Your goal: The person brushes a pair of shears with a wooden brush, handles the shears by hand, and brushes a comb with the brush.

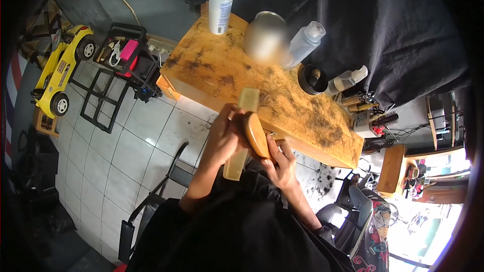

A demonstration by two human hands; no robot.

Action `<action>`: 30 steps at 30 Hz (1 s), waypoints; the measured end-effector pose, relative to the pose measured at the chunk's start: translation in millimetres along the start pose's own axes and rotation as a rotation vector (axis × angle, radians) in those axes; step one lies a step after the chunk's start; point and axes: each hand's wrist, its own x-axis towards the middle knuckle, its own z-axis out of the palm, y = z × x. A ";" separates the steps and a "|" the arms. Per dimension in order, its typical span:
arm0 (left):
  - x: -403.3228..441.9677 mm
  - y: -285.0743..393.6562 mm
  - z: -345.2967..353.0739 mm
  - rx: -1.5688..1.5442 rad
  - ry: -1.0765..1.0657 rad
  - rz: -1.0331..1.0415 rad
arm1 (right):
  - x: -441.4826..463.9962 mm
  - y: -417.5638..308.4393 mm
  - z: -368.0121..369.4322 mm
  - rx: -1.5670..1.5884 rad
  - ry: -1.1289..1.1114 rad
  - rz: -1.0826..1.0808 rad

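Brush (258, 137) seemingly near edge of table (287, 103)

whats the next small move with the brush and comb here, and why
Perhaps stroke the brush lightly along the comb: the left hand seems to hold the comb, the right hand pinches the brush's lower end, and the two overlap in view.

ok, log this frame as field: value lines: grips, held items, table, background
left grip: around middle of pale comb, fingers partly hidden
right grip: on lower end of wooden brush
overlap: brush crosses in front of comb, from this view
table: wooden top, dark bits scattered over it
on table: white bottle, clear bottle, round black container
background left: yellow toy car
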 end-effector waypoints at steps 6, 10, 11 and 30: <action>2.6 -4.3 4.8 -0.051 0.017 -0.099 | -22.8 20.2 -25.8 -0.065 0.089 0.170; -5.8 -12.9 31.2 0.045 -0.180 -0.219 | -3.5 15.3 -38.7 -0.001 0.223 0.217; -7.4 -6.5 39.8 0.117 -0.236 -0.249 | 3.2 14.9 -38.7 0.007 0.242 0.136; 20.2 -42.6 96.9 0.355 -0.373 0.104 | -15.6 34.9 -88.5 0.000 0.203 0.109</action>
